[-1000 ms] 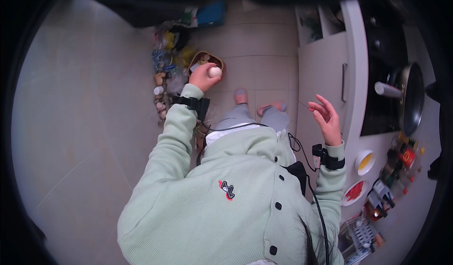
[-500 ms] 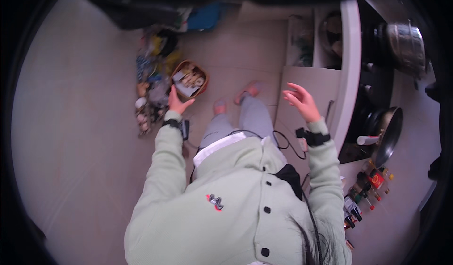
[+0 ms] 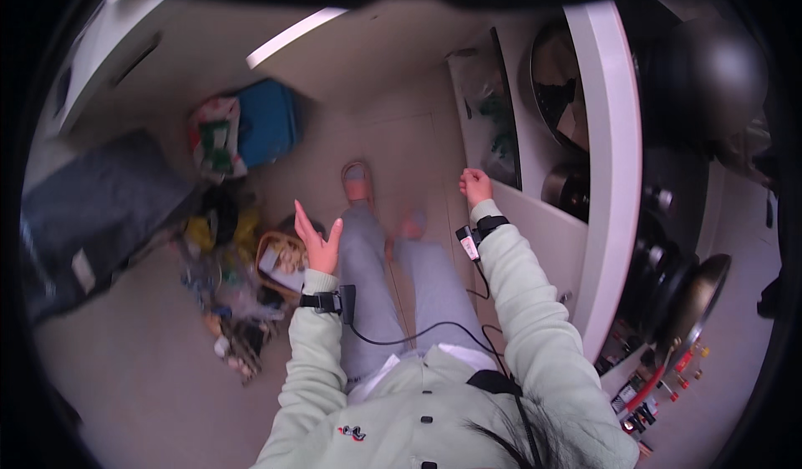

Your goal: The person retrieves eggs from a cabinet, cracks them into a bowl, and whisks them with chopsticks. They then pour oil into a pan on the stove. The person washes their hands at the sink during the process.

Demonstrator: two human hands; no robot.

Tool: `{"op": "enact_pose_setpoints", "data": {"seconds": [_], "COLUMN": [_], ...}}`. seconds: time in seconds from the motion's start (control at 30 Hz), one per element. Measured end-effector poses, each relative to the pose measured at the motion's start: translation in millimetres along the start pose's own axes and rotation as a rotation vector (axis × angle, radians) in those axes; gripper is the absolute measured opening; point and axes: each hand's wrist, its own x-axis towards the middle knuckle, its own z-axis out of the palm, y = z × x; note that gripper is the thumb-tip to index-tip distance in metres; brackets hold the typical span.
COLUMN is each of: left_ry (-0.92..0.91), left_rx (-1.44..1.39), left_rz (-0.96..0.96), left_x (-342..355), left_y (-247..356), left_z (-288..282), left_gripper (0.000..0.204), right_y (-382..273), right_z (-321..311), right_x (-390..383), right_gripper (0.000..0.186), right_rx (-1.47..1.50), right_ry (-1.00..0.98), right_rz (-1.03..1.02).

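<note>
My left hand (image 3: 319,242) hangs in the air with its fingers stretched and thumb apart, holding nothing. Just left of it, on the floor, stands an orange-brown basket (image 3: 266,270) with pale pieces on a white sheet inside. My right hand (image 3: 475,186) is closed into a fist at the near edge of an open white cabinet (image 3: 535,235). Whether its fingers hold anything is hidden. Inside the cabinet lie a large round dark pan (image 3: 558,85) and some dark cookware (image 3: 568,189).
Plastic bags (image 3: 238,294) and mixed items spread beside the basket. Farther off stand a blue bin (image 3: 269,122) and a dark grey bag (image 3: 100,210). A pale panel (image 3: 368,60) juts out ahead. Right, the counter holds a frying pan (image 3: 706,298) and several bottles (image 3: 681,377).
My view and body have turned and stepped forward toward the cabinet. The right hand has closed from open fingers and come to the cabinet's edge. The left hand stays open.
</note>
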Motion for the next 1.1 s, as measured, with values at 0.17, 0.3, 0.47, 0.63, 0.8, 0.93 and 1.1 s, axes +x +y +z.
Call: {"op": "enact_pose_setpoints", "data": {"seconds": [0.17,0.3,0.47,0.63,0.8,0.93,1.1], "left_ry": [0.125,0.363,0.496,0.452,-0.424,0.216,0.411], "left_rx": [-0.401,-0.644,-0.732,-0.865,-1.189,-1.091,-1.041], "left_rz": [0.219,0.422,0.686,0.786,1.045,0.917,0.833], "left_x": [112.0,198.4,251.4,263.2,271.1,266.4,262.9], "left_y": [12.4,11.4,24.0,29.1,21.3,25.9,37.5], "left_z": [75.9,111.6,141.5,143.3,138.2,143.0,157.9], "left_gripper": [0.066,0.065,0.059,0.055,0.059,0.059,0.061], "right_y": [16.3,-0.1,-10.3,-17.8,-22.8,-39.6,-69.8], "right_z": [15.1,15.7,18.9,1.7,-5.2,-8.9,-29.7], "right_x": [145.3,252.5,374.9,452.8,506.4,530.0,528.1], "right_gripper": [0.038,0.036,0.032,0.032,0.039,0.037,0.037], "right_rx": [-0.167,-0.247,-0.273,-0.140,-0.644,-0.225,-0.369], "right_ry": [0.319,0.610,0.867,0.540,0.479,0.319,0.434], "right_rz": [-0.246,-0.393,-0.584,-0.767,-0.621,-0.804,-0.745]}}
